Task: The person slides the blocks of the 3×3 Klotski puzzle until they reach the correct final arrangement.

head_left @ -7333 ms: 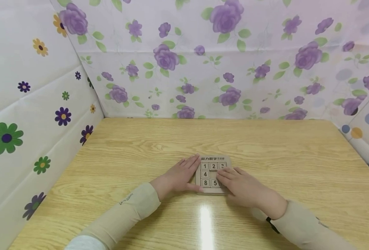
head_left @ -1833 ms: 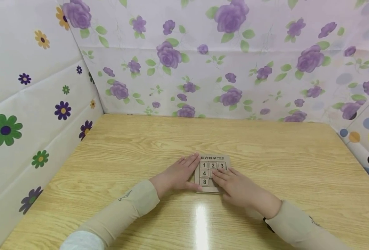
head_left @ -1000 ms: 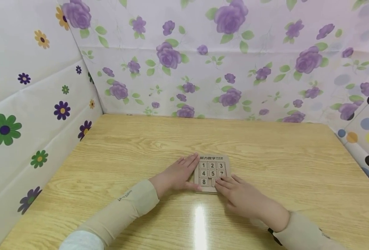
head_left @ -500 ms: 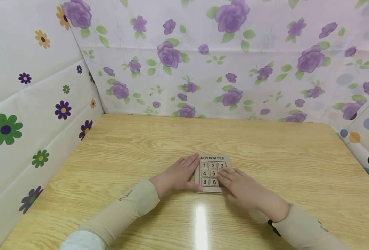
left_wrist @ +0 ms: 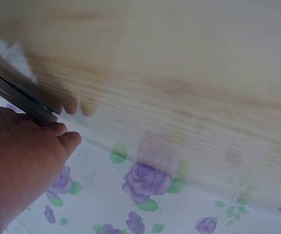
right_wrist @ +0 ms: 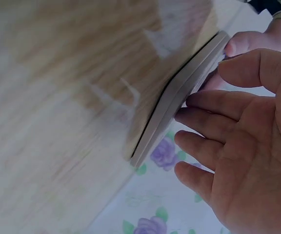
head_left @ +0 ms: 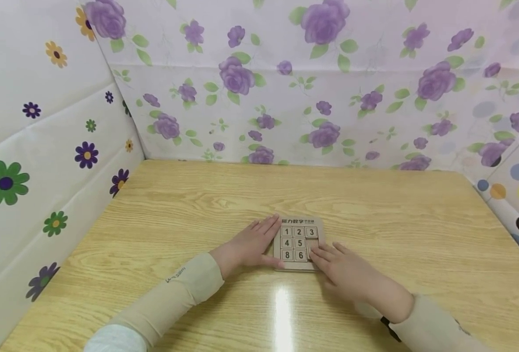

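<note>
A sliding number puzzle [head_left: 299, 266] in a light frame lies flat on the table in the head view. Tiles 1, 2 and 3 form its top row; 4 and 5 stand below, then 8 and 6. A gap shows at the right of the middle row. The left hand [head_left: 252, 247] rests against the puzzle's left side, fingers extended, thumb at the lower left corner. The right hand [head_left: 352, 274] has its straight fingertips on the lower right tile, whose number they cover. Both wrist views show the puzzle's edge from the side, beside each hand's fingers.
The wood-grain table [head_left: 206, 205] surrounds the puzzle, with a light reflection in front. A purple-flowered cloth [head_left: 277, 107] hangs behind it, and a daisy-patterned cloth [head_left: 57, 161] on the left.
The 5 tile went up to the centre and the 6 into the bottom middle. Within the last half second, the right fingers slid the right-column tile toward the person. The left hand stayed put.
</note>
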A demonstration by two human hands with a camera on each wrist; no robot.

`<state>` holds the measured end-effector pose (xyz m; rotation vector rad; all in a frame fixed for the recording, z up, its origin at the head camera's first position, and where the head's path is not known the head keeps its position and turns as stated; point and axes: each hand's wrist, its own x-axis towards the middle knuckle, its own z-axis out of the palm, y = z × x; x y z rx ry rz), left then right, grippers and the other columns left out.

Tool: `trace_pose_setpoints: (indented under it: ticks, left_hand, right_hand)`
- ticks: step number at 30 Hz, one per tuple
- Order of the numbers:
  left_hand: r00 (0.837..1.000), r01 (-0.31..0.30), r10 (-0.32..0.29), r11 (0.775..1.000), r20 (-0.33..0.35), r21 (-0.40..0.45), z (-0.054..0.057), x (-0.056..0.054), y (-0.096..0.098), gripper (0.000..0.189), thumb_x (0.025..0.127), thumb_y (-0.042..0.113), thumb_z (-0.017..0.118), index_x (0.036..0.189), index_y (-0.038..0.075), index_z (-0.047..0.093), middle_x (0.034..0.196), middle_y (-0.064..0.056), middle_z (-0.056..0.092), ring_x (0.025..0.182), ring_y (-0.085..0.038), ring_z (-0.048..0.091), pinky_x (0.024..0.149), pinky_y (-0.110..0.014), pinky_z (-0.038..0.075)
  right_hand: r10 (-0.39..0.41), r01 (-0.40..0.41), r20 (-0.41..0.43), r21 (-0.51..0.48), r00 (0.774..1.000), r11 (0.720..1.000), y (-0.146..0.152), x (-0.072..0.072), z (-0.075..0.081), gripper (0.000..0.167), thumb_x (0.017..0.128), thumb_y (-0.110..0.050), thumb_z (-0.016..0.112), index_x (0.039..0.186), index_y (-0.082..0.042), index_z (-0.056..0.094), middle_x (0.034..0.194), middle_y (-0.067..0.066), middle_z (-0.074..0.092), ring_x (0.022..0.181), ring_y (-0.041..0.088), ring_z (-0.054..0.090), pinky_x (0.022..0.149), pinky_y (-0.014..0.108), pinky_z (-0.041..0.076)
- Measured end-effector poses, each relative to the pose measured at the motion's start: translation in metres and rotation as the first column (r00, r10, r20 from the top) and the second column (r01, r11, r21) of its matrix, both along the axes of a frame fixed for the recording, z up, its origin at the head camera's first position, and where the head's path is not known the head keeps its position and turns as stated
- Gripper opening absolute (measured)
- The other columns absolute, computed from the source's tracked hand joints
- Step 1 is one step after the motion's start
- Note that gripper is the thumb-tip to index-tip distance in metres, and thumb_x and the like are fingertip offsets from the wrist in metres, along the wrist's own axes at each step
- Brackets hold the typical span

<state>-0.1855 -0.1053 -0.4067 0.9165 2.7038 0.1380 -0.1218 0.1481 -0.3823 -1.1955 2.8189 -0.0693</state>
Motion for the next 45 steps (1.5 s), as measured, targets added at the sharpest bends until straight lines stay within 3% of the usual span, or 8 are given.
trace_pose_setpoints:
  ticks: [9,20,27,40,45]
  left_hand:
    - [1.000,0.000,0.000,1.000,-0.008,-0.002,0.001,-0.002,-0.001,0.109,0.080,0.074,0.048,0.153,0.007,0.004,0.160,-0.009,-0.002,0.148,-0.024,0.004,0.121,-0.041,0.007]
    - [1.000,0.004,-0.004,1.000,-0.002,-0.002,-0.001,0.000,0.001,0.108,0.081,0.075,0.046,0.153,0.007,0.003,0.160,-0.009,-0.003,0.148,-0.024,0.003,0.121,-0.040,0.007]
    - [1.000,0.008,-0.008,1.000,-0.012,-0.011,0.001,-0.001,0.003,0.108,0.081,0.074,0.047,0.153,0.007,0.003,0.160,-0.009,-0.003,0.148,-0.024,0.004,0.121,-0.040,0.007]
    - [1.000,0.007,-0.007,1.000,-0.016,-0.007,0.003,0.000,0.000,0.107,0.081,0.073,0.048,0.153,0.007,0.005,0.160,-0.010,-0.001,0.148,-0.025,0.005,0.121,-0.041,0.008]
    - [1.000,0.000,0.000,1.000,-0.011,-0.004,0.003,0.002,0.001,0.107,0.081,0.073,0.048,0.153,0.007,0.005,0.160,-0.009,-0.001,0.148,-0.025,0.005,0.121,-0.041,0.008]
  right_hand:
    - [0.010,-0.010,0.008,0.003,1.000,1.000,0.000,0.004,0.004,0.051,0.086,-0.016,0.059,0.133,0.003,0.052,0.139,0.018,0.051,0.131,0.037,0.045,0.110,0.056,0.032]
    - [0.038,-0.039,-0.026,-0.030,0.999,0.999,-0.008,-0.015,-0.003,0.052,0.087,-0.016,0.057,0.135,0.002,0.050,0.142,0.017,0.049,0.132,0.035,0.043,0.110,0.054,0.033]
    - [0.007,-0.006,0.041,-0.044,0.999,0.999,-0.005,-0.019,-0.002,0.054,0.087,-0.017,0.056,0.137,0.003,0.048,0.144,0.016,0.046,0.135,0.037,0.039,0.112,0.057,0.028]
    - [-0.004,0.004,-0.004,-0.036,1.000,0.999,0.007,-0.015,0.003,0.052,0.085,-0.015,0.059,0.133,0.004,0.051,0.140,0.017,0.050,0.130,0.038,0.044,0.110,0.058,0.030]
    - [0.058,-0.059,-0.041,-0.005,0.997,0.998,0.000,-0.006,0.002,0.055,0.084,-0.015,0.063,0.134,0.002,0.051,0.140,0.016,0.050,0.131,0.036,0.044,0.110,0.055,0.033]
